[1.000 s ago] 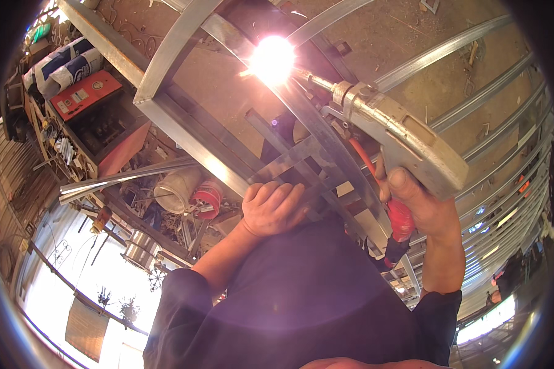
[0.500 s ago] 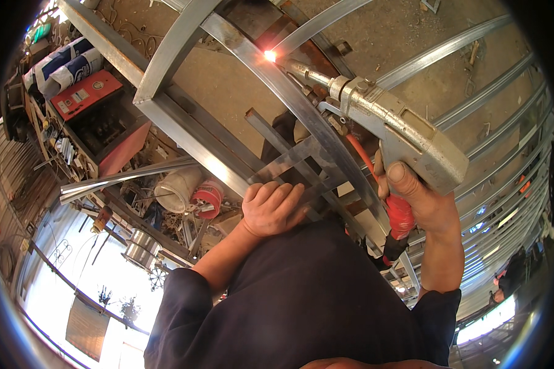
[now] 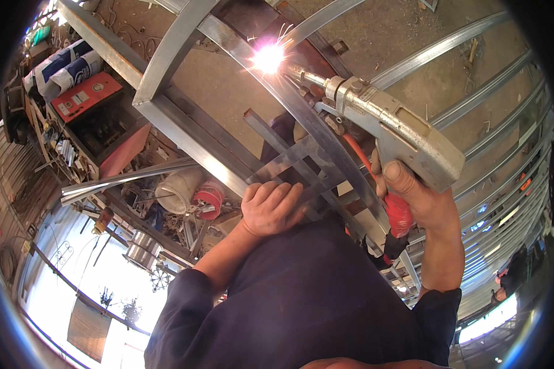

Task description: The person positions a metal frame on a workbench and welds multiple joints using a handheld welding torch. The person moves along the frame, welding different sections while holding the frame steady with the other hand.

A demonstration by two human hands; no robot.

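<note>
Currently, a weld is judged to be in progress on the steel rail (image 3: 323,132), which lies in the upper middle of the view, below the handheld welding gun (image 3: 406,132). The gun's nozzle (image 3: 308,76) is directed at a white glare (image 3: 269,58) with sparks, near the end of a pale metal bar (image 3: 329,19). The rail and the square-tube frame member (image 3: 191,144) are already positioned; completion of this joint cannot be confirmed, and it is judged unfinished while the arc is lit. The gun is gripped by the right hand (image 3: 426,200), closed around its handle, with the thumb visible. The left hand (image 3: 271,209) is loosely curled beside the frame; whether anything is held cannot be told. The weld bead is masked by glare, the right fingers are mostly hidden, and the frame's top is cut off.
</note>
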